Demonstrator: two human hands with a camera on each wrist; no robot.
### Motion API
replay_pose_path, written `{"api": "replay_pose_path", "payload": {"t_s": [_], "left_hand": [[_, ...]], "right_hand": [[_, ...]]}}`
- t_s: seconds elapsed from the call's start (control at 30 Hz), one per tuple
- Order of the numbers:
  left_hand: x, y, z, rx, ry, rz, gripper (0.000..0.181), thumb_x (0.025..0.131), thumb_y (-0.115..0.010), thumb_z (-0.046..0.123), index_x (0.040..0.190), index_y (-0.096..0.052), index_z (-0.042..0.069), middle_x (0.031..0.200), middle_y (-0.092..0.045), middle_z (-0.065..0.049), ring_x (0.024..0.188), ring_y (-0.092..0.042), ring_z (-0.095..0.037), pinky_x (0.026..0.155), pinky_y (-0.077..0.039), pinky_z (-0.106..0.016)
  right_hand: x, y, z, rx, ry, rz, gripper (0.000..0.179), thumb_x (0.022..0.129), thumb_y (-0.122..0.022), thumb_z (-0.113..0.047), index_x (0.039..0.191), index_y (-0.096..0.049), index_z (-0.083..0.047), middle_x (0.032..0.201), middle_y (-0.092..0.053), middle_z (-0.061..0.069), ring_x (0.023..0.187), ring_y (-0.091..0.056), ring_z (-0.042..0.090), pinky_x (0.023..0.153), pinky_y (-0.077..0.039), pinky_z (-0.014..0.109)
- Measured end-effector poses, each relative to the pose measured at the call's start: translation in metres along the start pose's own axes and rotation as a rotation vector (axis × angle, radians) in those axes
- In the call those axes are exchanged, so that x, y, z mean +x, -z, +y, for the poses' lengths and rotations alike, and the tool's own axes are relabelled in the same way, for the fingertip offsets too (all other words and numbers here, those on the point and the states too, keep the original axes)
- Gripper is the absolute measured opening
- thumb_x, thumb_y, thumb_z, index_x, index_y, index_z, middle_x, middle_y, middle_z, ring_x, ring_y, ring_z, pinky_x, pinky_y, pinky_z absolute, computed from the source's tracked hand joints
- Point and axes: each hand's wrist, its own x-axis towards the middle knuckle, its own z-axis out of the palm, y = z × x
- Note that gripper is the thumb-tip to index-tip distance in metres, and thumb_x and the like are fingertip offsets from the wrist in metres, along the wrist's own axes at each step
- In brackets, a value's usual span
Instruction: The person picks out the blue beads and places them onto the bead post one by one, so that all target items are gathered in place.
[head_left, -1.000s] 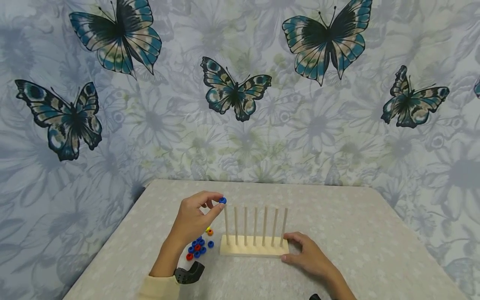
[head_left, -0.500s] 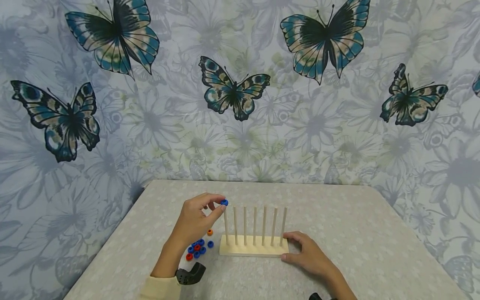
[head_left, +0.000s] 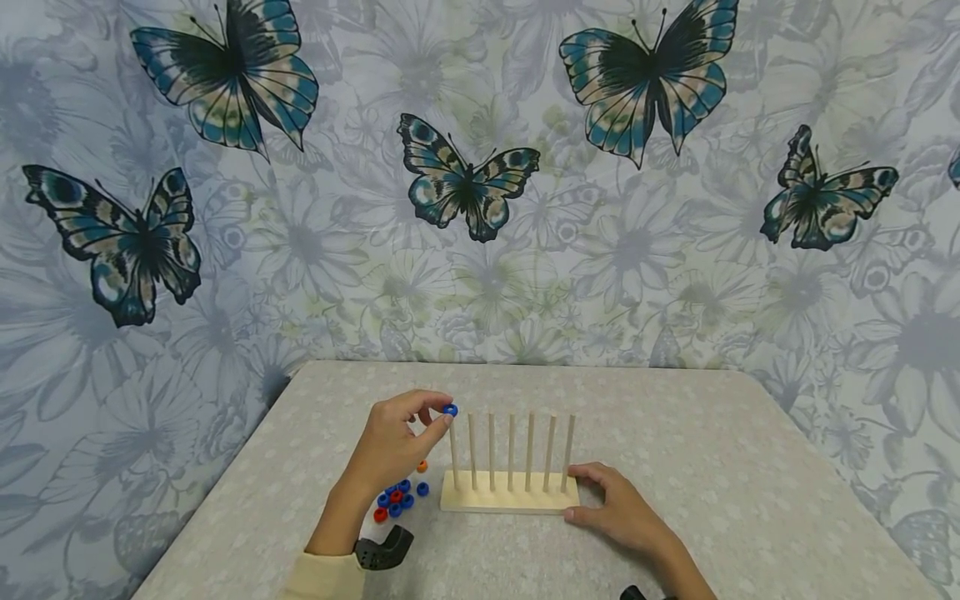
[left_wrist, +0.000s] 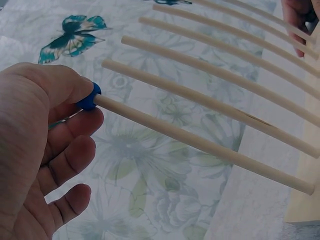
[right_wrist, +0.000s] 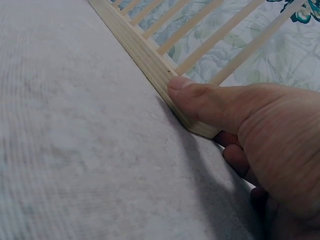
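Between thumb and forefinger my left hand (head_left: pixel 393 442) pinches a blue bead (head_left: pixel 450 410) at the top of the leftmost peg (head_left: pixel 453 454). In the left wrist view the blue bead (left_wrist: pixel 90 97) sits right at the tip of that peg (left_wrist: pixel 200 142), and the other fingers are loosely bent below. The peg stand (head_left: pixel 510 498) is a pale wooden base with a row of several upright bare pegs. My right hand (head_left: pixel 618 508) grips the right end of its base, the thumb along the front edge in the right wrist view, where the base (right_wrist: pixel 145 60) lies on the table.
Several loose blue beads (head_left: pixel 395 510) and red beads (head_left: pixel 380 515) lie in a cluster left of the stand. An orange bead (head_left: pixel 422 466) is behind them, partly covered by the left hand. The table (head_left: pixel 712 450) ends at a wall with butterfly patterns (head_left: pixel 468 179).
My left hand has brought the blue bead slightly down and to the right, onto the leftmost peg's tip. A yellow bead seen earlier is now hidden behind that hand. The right hand stays put.
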Motion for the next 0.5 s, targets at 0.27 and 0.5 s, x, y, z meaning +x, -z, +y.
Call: {"api": "replay_pose_path", "payload": {"t_s": [0.27, 0.5], "left_hand": [[-0.0015, -0.0011, -0.0012, -0.019, -0.005, -0.018, 0.015, 0.092, -0.073, 0.023, 0.105, -0.073, 0.030, 0.087, -0.067, 0.021, 0.077, -0.056, -0.001, 0.061, -0.048, -0.026], [-0.0016, -0.0001, -0.0026, -0.069, 0.014, -0.045, 0.016, 0.093, -0.073, 0.025, 0.106, -0.071, 0.033, 0.085, -0.064, 0.016, 0.065, -0.052, -0.005, 0.041, -0.039, -0.024]], "right_hand": [[-0.0015, -0.0001, 0.0007, -0.006, 0.001, 0.005, 0.064, 0.079, -0.083, -0.044, 0.132, -0.062, -0.015, 0.132, -0.063, -0.001, 0.131, -0.054, 0.029, 0.112, -0.037, 0.055], [-0.0005, -0.0004, 0.0012, -0.005, 0.008, 0.001, 0.066, 0.079, -0.083, -0.045, 0.133, -0.062, -0.015, 0.132, -0.063, 0.002, 0.134, -0.052, 0.033, 0.112, -0.035, 0.058]]}}
